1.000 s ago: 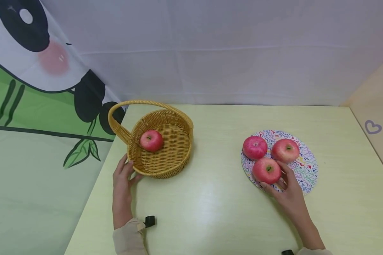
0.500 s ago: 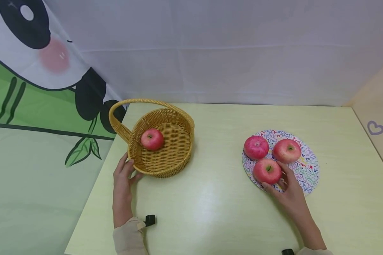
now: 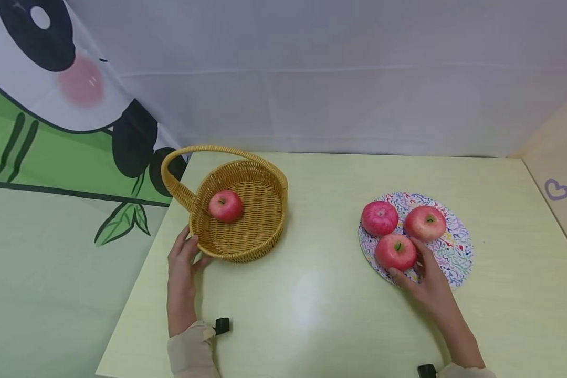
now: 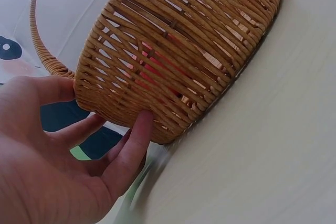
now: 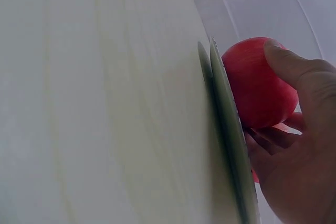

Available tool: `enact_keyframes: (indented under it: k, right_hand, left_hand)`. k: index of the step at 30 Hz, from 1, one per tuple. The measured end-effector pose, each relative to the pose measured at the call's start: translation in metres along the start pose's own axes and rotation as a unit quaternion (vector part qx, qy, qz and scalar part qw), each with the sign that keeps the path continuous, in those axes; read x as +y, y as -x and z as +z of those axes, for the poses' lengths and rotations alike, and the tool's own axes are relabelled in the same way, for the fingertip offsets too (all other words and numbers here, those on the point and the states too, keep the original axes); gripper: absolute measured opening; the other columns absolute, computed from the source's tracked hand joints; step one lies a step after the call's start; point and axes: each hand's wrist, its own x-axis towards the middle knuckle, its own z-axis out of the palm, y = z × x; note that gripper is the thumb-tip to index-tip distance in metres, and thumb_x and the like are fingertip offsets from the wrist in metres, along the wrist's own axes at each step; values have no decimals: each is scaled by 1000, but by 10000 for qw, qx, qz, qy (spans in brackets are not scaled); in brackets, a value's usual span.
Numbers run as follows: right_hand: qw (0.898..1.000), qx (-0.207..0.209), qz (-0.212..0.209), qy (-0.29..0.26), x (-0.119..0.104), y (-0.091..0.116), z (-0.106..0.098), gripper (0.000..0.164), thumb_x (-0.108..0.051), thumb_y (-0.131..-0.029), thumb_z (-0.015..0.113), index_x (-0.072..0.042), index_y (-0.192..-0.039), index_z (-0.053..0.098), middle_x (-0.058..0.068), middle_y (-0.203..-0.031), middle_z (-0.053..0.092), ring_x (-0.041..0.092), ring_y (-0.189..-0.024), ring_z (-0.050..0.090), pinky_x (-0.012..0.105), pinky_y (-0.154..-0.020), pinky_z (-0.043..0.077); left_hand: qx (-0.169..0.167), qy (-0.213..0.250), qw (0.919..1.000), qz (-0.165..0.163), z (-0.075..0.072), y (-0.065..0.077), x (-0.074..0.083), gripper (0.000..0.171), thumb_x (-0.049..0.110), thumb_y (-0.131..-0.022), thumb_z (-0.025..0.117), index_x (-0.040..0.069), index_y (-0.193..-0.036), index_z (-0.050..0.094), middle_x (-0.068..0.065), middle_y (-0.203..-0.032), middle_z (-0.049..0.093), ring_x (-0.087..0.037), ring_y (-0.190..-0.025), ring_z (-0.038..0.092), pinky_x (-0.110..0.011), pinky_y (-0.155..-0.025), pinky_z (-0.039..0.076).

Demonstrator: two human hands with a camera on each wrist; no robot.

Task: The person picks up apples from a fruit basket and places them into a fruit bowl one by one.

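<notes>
On the left of the table, a wicker basket [image 3: 260, 231] with a tall arched handle holds one red apple [image 3: 225, 206]. My left hand [image 3: 181, 262] rests against the basket's near left side, thumb and fingers spread along its outer wall; the left wrist view shows fingertips at the woven side [image 4: 173, 61]. To the right, my right hand [image 3: 427, 281] grips the nearest apple [image 3: 395, 252] on a round patterned plate [image 3: 455, 257], thumb on one side and fingers on the other. In the right wrist view this apple [image 5: 257, 85] sits close against the plate's surface.
Two more apples share the plate: a darker pink one [image 3: 379, 218] at the left and a paler one [image 3: 425, 223] behind. The light table [image 3: 312, 315] meets a pale cloth backdrop [image 3: 340, 105] at its far edge. A printed cartoon cloth [image 3: 52, 173] hangs at left.
The head view has shifted very slightly. Both hands, the basket and the apples stay in the same places relative to one another.
</notes>
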Motion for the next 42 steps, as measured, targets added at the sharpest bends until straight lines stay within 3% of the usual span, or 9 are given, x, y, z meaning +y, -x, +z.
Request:
enact_keyframes:
  k: [17,19,24,26,35,42]
  right_hand:
    - [9999,76,-116,83,-5,-1,-5,92,-19,-91,82,-14,-165,27,21,-160,41,43,-137,47,-5,-96,32]
    - [9997,173,-168,98,-6,0,-5,90,-18,-91,82,-14,-164,29,19,-160,42,36,-137,49,-5,-96,33]
    - [9980,491,-400,-48,-5,0,-5,85,-10,-91,81,-15,-161,34,17,-156,46,-7,-134,43,-3,-99,36]
    - [9968,624,-493,-127,-5,0,-5,84,-6,-90,81,-16,-160,37,17,-155,48,-16,-133,39,-2,-100,37]
    - [9879,1093,-1003,-445,-8,-1,-6,86,10,-83,81,-13,-157,43,15,-151,51,-1,-138,47,2,-104,41]
    - [9799,1150,-1551,-513,-11,-6,-9,90,20,-77,80,-6,-155,45,16,-152,51,6,-138,51,6,-108,42]
  left_hand:
    - [87,-5,9999,94,1,1,0,48,34,-110,50,31,-157,46,-1,-152,50,-11,-120,63,-21,-81,62]
    - [108,12,9999,75,1,1,1,47,34,-110,50,32,-157,47,-1,-151,51,-10,-120,64,-21,-80,62]
    - [120,10,9999,49,1,3,2,47,35,-110,50,32,-156,48,-2,-150,52,-10,-118,65,-21,-80,62]
    - [117,7,9999,42,1,3,2,47,35,-110,49,33,-156,47,-2,-151,52,-10,-118,64,-21,-80,62]
    - [94,-45,9999,68,2,3,2,47,35,-110,49,33,-157,47,-3,-156,49,-12,-121,63,-21,-81,62]
    - [81,-64,9999,59,1,2,2,47,35,-110,48,33,-157,47,-3,-157,48,-11,-120,63,-21,-82,62]
